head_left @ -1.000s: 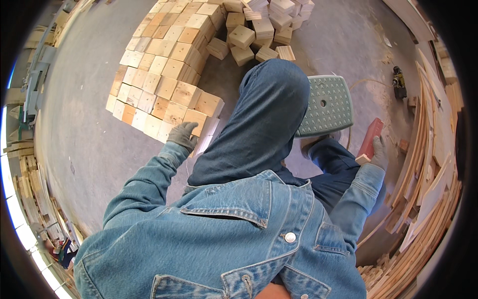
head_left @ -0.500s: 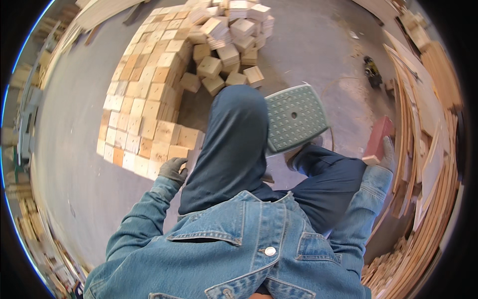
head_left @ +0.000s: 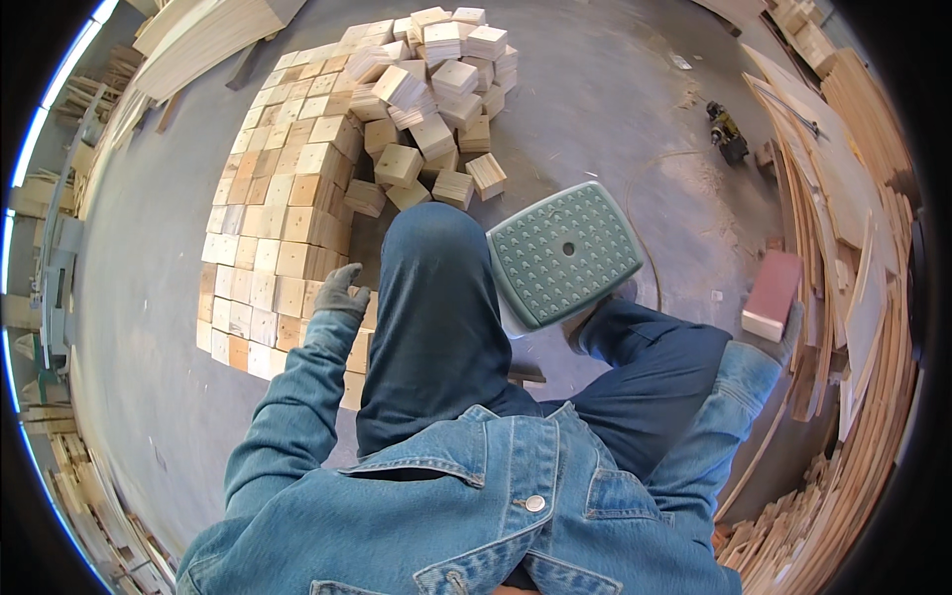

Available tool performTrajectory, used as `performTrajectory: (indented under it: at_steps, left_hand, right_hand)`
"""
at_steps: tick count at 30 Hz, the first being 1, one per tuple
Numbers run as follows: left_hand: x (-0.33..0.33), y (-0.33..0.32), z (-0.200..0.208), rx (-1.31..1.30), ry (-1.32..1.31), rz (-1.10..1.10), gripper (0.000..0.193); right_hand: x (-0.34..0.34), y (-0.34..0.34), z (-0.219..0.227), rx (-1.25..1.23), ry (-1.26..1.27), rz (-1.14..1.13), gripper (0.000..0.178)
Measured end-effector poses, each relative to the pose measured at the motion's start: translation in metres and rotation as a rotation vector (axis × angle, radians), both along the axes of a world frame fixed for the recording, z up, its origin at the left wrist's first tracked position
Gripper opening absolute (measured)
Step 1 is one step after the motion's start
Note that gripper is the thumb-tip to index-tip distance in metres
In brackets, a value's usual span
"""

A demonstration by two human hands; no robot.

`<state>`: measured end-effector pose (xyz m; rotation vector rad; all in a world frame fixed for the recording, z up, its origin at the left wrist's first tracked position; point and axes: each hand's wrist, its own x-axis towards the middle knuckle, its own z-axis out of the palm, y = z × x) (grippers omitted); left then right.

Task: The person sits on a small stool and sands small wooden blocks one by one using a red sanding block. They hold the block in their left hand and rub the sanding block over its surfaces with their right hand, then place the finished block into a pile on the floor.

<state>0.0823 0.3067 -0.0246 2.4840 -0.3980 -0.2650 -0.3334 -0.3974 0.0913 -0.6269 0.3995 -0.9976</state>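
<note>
My left hand (head_left: pixel 342 291), in a grey glove, is over the near right part of a neat stack of pale wooden blocks (head_left: pixel 260 248). Its fingers are spread, with nothing seen in them. Out to the right, my gloved right hand (head_left: pixel 791 332) grips a brick-shaped reddish block (head_left: pixel 774 286) with a pale near end. The block hides most of those fingers. Beyond my raised left knee, loose wooden blocks (head_left: pixel 436 134) lie in a heap against the stack.
A green-grey step stool (head_left: pixel 535 233) stands between my knees. A yellow and black power tool (head_left: pixel 729 137) rests on the floor at the right, with a cord or hose near it. Long boards (head_left: pixel 873 347) line the right side, and wooden panels (head_left: pixel 213 40) lie far left.
The view has shifted slightly. My left hand has moved forward along the stack and its fingers have spread. My right hand still holds the reddish block, now turned more lengthwise.
</note>
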Motion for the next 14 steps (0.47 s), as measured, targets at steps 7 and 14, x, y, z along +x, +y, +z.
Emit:
performTrajectory:
  at_steps: [7, 14]
  left_hand:
    - [0.038, -0.022, -0.027, 0.071, 0.127, 0.115, 0.062]
    - [0.088, -0.002, -0.085, 0.148, 0.259, 0.140, 0.078]
  right_hand:
    - [0.009, 0.052, 0.041, -0.038, -0.220, 0.072, 0.076]
    - [0.021, 0.055, 0.044, -0.040, -0.142, -0.071, 0.093]
